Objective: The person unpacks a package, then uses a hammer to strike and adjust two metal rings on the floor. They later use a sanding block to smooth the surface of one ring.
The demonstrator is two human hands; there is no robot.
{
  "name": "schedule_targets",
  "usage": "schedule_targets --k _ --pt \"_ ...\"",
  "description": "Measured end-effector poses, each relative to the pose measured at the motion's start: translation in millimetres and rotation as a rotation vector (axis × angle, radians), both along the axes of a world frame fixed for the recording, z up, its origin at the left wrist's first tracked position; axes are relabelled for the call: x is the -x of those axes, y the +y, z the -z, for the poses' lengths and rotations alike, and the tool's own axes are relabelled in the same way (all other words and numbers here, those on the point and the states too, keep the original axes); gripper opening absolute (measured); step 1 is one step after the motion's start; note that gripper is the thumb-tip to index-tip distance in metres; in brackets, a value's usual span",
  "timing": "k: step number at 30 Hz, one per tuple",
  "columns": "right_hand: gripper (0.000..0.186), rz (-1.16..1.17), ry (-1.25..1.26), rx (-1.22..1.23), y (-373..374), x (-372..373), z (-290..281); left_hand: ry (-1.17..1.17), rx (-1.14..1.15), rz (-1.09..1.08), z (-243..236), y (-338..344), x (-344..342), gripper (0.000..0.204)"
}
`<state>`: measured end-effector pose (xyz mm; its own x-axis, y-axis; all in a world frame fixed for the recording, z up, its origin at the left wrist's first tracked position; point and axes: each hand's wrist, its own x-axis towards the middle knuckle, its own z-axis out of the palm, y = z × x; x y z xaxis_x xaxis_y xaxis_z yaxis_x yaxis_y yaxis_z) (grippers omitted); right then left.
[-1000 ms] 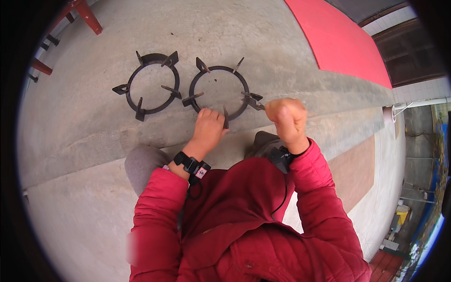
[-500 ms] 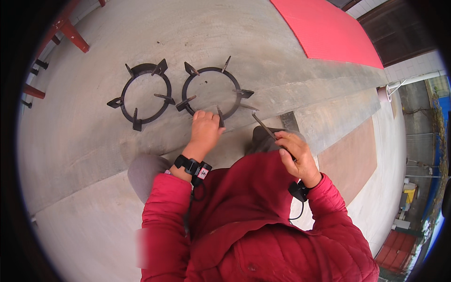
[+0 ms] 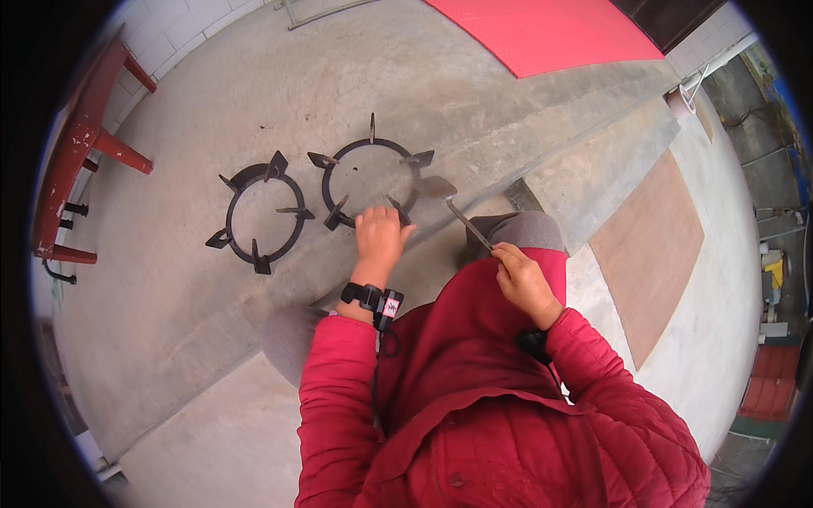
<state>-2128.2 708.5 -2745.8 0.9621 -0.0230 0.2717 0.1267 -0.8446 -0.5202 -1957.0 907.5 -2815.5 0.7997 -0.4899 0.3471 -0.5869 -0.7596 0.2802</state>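
Two black metal pot-support rings with upright prongs lie on the concrete: one ring (image 3: 299, 222) on the left, the other ring (image 3: 327, 173) on the right and a little farther off. My left hand (image 3: 379, 240) is closed over the near rim of the right ring, beside a prong; the fingertips are partly hidden. In my right hand (image 3: 527, 284) is the handle of a small trowel (image 3: 437, 187), fingers wrapped round it. Its flat, rusty-looking blade is at the ring's right side, by the rim; whether they touch I cannot tell.
A shallow step edge (image 3: 474, 206) crosses the concrete in front of my knees. At the left stands a worn red wooden bench (image 3: 85, 161). A red mat (image 3: 550, 38) lies at the far side. On the right is a brown floor panel (image 3: 648, 254).
My view has tilted, bringing more of the red bench in at the left. The trowel has turned in my right hand, so its flat blade now shows. My left hand stays on the ring.
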Motion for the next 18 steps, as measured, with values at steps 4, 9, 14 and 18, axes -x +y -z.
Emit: schedule_targets --k 4,9,14,18 --pt "0.024 -0.056 -0.07 0.048 -3.9 -10.6 -15.4 -0.032 0.01 0.017 4.0 -7.2 -8.0 0.035" --pt "0.02 -0.054 -0.033 -0.018 -5.1 -56.6 -4.9 -0.023 0.014 -0.013 15.7 -25.8 -22.9 0.03" --pt "0.018 -0.089 -0.065 -0.012 -25.7 -73.5 3.9 0.001 0.037 -0.02 20.2 -50.2 -33.7 0.027" --pt "0.019 -0.101 -0.016 0.04 -42.2 -80.0 9.5 0.017 0.02 -0.029 24.0 -65.8 -41.0 0.026"
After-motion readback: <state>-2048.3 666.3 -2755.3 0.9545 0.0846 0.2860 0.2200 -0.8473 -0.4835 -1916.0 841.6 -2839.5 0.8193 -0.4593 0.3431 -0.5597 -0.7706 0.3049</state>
